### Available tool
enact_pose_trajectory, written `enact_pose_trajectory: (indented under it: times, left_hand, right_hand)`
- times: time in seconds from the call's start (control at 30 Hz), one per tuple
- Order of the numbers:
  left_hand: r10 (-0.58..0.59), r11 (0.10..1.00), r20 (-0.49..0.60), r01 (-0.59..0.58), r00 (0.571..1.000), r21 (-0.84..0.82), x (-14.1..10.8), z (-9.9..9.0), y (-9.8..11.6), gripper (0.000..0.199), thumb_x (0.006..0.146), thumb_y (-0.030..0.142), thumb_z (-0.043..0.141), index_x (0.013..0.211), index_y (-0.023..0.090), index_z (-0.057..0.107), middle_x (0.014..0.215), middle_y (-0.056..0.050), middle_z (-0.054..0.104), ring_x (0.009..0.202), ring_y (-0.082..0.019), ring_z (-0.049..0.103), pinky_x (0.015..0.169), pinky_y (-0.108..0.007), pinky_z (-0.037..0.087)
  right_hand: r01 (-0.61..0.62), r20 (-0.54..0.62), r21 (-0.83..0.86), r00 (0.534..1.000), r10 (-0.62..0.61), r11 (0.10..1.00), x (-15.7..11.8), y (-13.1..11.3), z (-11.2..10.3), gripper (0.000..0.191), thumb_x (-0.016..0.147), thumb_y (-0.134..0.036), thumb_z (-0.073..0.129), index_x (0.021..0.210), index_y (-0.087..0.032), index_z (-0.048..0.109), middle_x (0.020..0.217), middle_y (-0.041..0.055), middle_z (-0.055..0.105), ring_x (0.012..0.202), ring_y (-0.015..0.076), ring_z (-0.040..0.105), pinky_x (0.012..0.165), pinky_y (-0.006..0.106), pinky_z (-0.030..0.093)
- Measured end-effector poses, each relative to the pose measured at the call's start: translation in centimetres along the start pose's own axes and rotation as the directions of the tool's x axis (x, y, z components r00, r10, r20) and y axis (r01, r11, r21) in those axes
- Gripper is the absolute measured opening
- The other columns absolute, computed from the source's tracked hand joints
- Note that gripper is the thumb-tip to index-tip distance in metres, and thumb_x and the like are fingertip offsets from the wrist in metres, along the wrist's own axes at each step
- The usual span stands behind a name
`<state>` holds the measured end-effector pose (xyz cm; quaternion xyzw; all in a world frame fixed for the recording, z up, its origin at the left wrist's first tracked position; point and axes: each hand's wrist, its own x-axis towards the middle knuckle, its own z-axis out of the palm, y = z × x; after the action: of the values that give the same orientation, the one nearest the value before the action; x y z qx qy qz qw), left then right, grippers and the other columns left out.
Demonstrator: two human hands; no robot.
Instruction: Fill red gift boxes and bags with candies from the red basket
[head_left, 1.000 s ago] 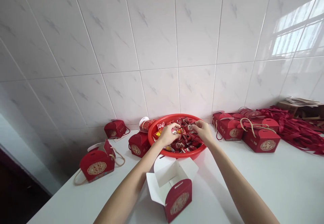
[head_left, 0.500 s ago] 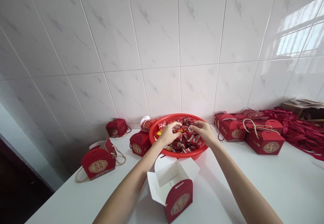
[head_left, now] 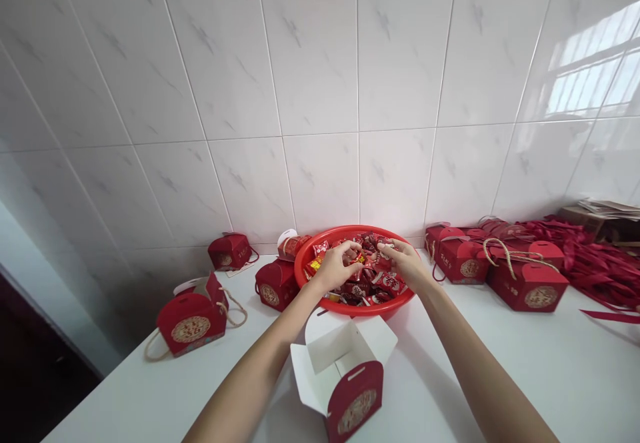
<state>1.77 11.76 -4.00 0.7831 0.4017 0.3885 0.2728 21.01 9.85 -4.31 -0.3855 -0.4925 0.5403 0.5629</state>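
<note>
A red plastic basket (head_left: 345,308) full of wrapped candies (head_left: 361,288) stands by the wall. Over its left half, my left hand (head_left: 337,266) curls its fingers round a small red and yellow candy (head_left: 359,257). My right hand (head_left: 405,261) is over the right side of the basket, thumb and fingertips close around a small wrapped piece that is hard to make out. Just in front of the basket sits an opened red box (head_left: 356,399) with a white inside, its flaps spread; no candy shows in it.
Red boxes stand at the left (head_left: 193,326), beside the basket (head_left: 277,284) and at the right (head_left: 527,286), some with rope handles. Dark red ribbons (head_left: 600,263) pile up at the far right of the white table (head_left: 500,349). A tiled wall (head_left: 320,183) rises behind.
My left hand now has a red and yellow candy at its fingertips. My right hand has shifted very slightly to the right. The view has turned a little.
</note>
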Motion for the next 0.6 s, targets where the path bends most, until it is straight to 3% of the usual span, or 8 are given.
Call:
enact_pose_trajectory:
  times: [0.23, 0.4, 0.43, 0.5, 0.57, 0.6]
  left_hand:
    - [-0.029, 0.992, -0.011, 0.030, 1.000, 0.119, -0.18, 0.02, 0.34, 0.034, 0.079, 0.021, 0.067, 0.112, 0.019, 0.059, 0.091, -0.002, 0.064, 0.080, -0.016, 0.061, 0.080, -0.030, 0.053]
    - [0.002, 0.950, -0.164, 0.050, 0.986, 0.310, -0.07, -0.27, 0.44, 0.034, 0.069, 0.002, 0.060, 0.096, 0.020, 0.069, 0.107, -0.005, 0.067, 0.110, -0.023, 0.060, 0.103, -0.038, 0.046]
    - [-0.006, 0.951, -0.127, 0.045, 0.992, 0.307, -0.08, -0.26, 0.47, 0.032, 0.069, 0.001, 0.058, 0.091, 0.020, 0.070, 0.106, -0.005, 0.068, 0.109, -0.023, 0.062, 0.101, -0.036, 0.047]
    - [-0.070, 0.962, 0.127, 0.033, 0.989, 0.272, -0.12, -0.14, 0.50, 0.028, 0.071, 0.003, 0.056, 0.086, 0.019, 0.073, 0.098, -0.003, 0.072, 0.097, -0.020, 0.066, 0.093, -0.030, 0.051]
    - [-0.136, 0.964, 0.430, 0.019, 0.893, 0.266, -0.19, 0.04, 0.44, 0.028, 0.071, 0.007, 0.060, 0.091, 0.020, 0.075, 0.099, -0.002, 0.074, 0.093, -0.019, 0.068, 0.088, -0.028, 0.051]
    - [-0.155, 0.960, 0.514, 0.005, 0.844, 0.281, -0.21, 0.12, 0.36, 0.032, 0.070, 0.010, 0.064, 0.097, 0.020, 0.076, 0.105, -0.003, 0.074, 0.097, -0.021, 0.068, 0.090, -0.028, 0.051]
  right_hand:
    - [-0.032, 0.033, -0.062, 0.999, 0.034, 0.998, 0.09, -0.14, 0.16, 0.033, 0.064, -0.040, 0.075, 0.085, -0.021, 0.058, 0.075, 0.0010, 0.068, 0.069, 0.0177, 0.066, 0.061, 0.027, 0.054]
    - [-0.047, 0.020, -0.090, 0.999, 0.049, 0.995, -0.03, -0.22, 0.31, 0.024, 0.062, -0.027, 0.064, 0.084, -0.023, 0.055, 0.074, -0.0004, 0.067, 0.073, 0.0185, 0.067, 0.064, 0.029, 0.055]
    - [-0.043, 0.018, -0.104, 0.999, 0.045, 0.994, -0.07, -0.23, 0.32, 0.025, 0.062, -0.027, 0.064, 0.085, -0.023, 0.055, 0.074, -0.0003, 0.067, 0.073, 0.0184, 0.067, 0.065, 0.029, 0.055]
    - [-0.027, 0.014, -0.129, 0.999, 0.029, 0.991, -0.15, -0.26, 0.34, 0.028, 0.062, -0.029, 0.065, 0.087, -0.022, 0.056, 0.074, 0.0000, 0.067, 0.072, 0.0178, 0.066, 0.066, 0.029, 0.054]
    - [-0.004, 0.018, -0.149, 1.000, 0.007, 0.989, -0.24, -0.32, 0.34, 0.029, 0.061, -0.030, 0.068, 0.085, -0.021, 0.057, 0.074, 0.0003, 0.067, 0.071, 0.0171, 0.065, 0.066, 0.028, 0.054]
    - [0.008, 0.027, -0.159, 1.000, -0.004, 0.987, -0.29, -0.36, 0.35, 0.029, 0.060, -0.031, 0.069, 0.084, -0.021, 0.058, 0.075, 0.0004, 0.067, 0.071, 0.0168, 0.065, 0.067, 0.028, 0.054]
